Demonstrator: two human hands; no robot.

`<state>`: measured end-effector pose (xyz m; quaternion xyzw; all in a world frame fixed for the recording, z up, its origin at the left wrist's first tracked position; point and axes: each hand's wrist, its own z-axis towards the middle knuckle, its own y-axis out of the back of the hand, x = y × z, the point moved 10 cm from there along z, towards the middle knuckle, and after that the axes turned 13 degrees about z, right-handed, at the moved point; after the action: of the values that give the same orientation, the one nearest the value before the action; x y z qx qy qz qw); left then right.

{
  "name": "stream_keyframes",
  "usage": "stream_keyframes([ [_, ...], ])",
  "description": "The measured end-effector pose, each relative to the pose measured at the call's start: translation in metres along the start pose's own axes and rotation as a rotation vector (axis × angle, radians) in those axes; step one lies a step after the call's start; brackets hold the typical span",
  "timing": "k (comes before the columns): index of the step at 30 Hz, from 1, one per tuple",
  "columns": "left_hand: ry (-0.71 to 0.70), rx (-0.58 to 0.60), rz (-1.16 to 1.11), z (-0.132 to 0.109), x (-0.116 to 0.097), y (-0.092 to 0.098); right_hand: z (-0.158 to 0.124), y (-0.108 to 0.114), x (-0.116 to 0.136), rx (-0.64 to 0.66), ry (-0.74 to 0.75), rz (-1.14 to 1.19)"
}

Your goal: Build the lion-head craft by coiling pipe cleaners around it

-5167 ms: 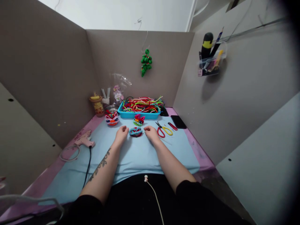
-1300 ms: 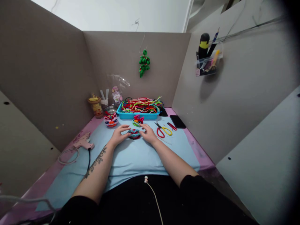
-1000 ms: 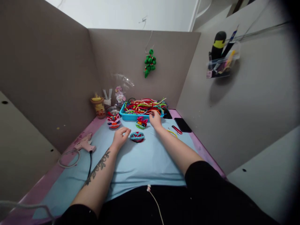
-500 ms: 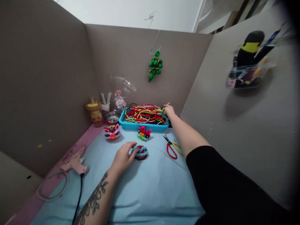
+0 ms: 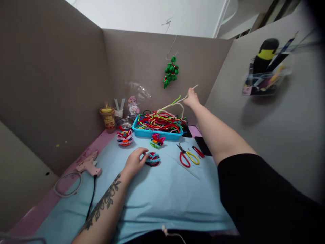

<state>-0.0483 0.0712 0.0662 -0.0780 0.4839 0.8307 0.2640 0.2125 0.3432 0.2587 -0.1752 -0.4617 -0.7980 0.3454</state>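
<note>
Hands: apparently cream stem, tray

Tattooed left forearm, black short sleeve

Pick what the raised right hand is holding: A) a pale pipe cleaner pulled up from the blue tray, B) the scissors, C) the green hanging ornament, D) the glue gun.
A: the right hand pinches a pale pipe cleaner that trails down into the blue tray; the scissors and glue gun lie on the table.
</note>
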Motion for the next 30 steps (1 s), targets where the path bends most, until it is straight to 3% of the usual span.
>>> stream_keyframes([
  [2, 0.017, -0.039, -0.011, 0.000, 0.005, 0.001, -0.004, 0.013, 0.014, -0.078, 0.034, -0.005],
  [5, 0.040, -0.114, -0.027, 0.000, 0.011, 0.006, -0.018, 0.036, 0.048, -0.286, 0.275, 0.006],
  [6, 0.048, -0.145, -0.033, 0.000, 0.012, 0.009, -0.023, 0.036, 0.056, -0.293, 0.345, 0.016],
  [7, 0.060, -0.180, -0.040, -0.001, 0.013, 0.013, -0.027, 0.029, 0.063, -0.243, 0.401, 0.027],
  [10, 0.126, -0.274, -0.070, -0.001, 0.018, 0.025, -0.048, -0.009, 0.077, 0.081, 0.532, 0.111],
  [13, 0.185, -0.296, -0.124, 0.001, 0.017, 0.029, -0.082, -0.012, 0.079, 0.036, 0.554, 0.240],
  [16, 0.164, -0.197, -0.180, 0.008, 0.002, 0.018, -0.123, -0.028, 0.086, 0.183, 0.567, 0.351],
  [18, 0.142, -0.121, -0.204, 0.015, -0.011, 0.009, -0.142, -0.025, 0.087, 0.182, 0.535, 0.455],
  [20, 0.100, -0.091, -0.180, 0.026, -0.026, 0.005, -0.152, -0.017, 0.089, 0.157, 0.513, 0.537],
  [25, -0.043, -0.174, -0.007, 0.081, -0.064, 0.000, -0.163, 0.002, 0.106, 0.188, 0.541, 0.625],
  [28, -0.060, -0.121, -0.010, 0.117, -0.076, -0.022, -0.171, 0.010, 0.117, 0.228, 0.603, 0.627],
  [30, -0.082, 0.007, -0.068, 0.131, -0.083, -0.045, -0.172, 0.019, 0.111, 0.198, 0.604, 0.593],
])
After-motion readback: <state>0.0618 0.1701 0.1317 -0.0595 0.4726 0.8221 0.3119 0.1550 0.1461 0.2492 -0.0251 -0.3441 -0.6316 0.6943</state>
